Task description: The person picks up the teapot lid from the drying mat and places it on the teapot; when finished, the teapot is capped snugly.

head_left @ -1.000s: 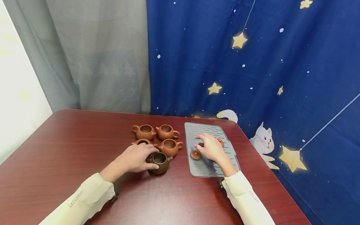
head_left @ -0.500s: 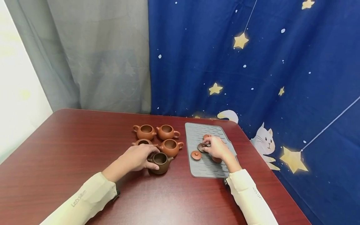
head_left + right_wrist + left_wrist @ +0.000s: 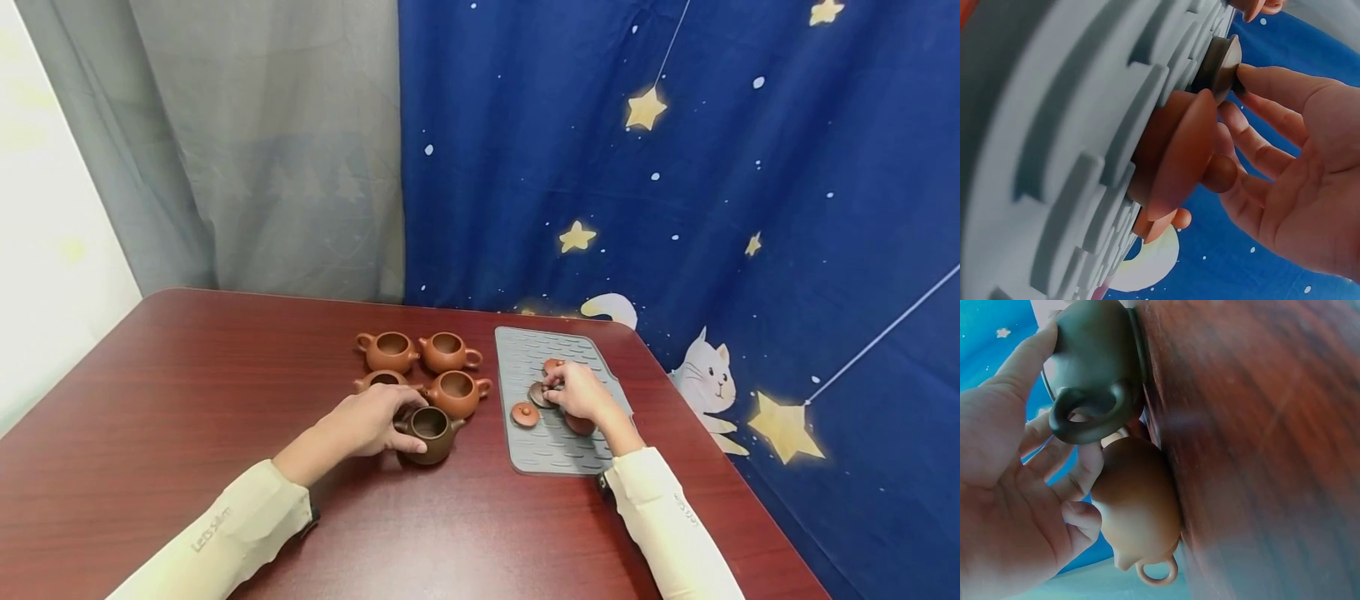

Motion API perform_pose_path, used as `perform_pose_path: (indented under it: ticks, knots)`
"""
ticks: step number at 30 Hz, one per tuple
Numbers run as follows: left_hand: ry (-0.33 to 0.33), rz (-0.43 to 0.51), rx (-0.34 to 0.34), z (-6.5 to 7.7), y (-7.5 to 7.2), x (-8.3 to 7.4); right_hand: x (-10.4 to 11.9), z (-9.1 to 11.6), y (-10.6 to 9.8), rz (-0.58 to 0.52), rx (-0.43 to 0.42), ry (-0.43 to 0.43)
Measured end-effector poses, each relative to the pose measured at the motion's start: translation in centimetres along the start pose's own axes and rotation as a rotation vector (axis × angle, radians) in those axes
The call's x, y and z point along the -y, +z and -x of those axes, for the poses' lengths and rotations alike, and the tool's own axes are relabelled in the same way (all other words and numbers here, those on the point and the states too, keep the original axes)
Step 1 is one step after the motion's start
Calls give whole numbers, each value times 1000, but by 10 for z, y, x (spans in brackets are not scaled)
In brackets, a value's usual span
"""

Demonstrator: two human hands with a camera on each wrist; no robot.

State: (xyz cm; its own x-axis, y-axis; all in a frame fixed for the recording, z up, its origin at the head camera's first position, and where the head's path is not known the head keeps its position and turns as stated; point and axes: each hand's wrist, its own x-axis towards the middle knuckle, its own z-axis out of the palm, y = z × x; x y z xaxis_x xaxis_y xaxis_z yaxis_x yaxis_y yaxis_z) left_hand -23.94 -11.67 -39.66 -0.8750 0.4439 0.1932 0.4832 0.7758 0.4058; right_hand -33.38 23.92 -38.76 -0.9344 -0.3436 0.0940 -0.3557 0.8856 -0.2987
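On the left, my left hand holds a small dark brown teapot, lidless and upright on the table, thumb on the near side and fingers behind. The left wrist view shows the teapot's looped handle facing the palm. Over the grey mat, my right hand pinches the knob of a dark brown lid between thumb and fingertips. That dark lid lies against the mat in the right wrist view. An orange-brown lid with a round knob sits close below the fingers.
Several lidless orange-brown teapots, one of them the near right teapot, cluster behind the dark one. The ribbed grey mat also bears a left lid, a far lid and a near lid. Curtains hang behind the table.
My right hand has shifted slightly right and down onto the dark lid, and its fingers have closed on the knob. My left hand stays on the dark teapot.
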Motion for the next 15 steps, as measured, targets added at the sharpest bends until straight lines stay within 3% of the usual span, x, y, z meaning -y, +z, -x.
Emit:
perform_pose_path:
  ticks: [15]
  knots:
    - [-10,10,13,0,0,-1,3,4,-2,-32,-34,-5]
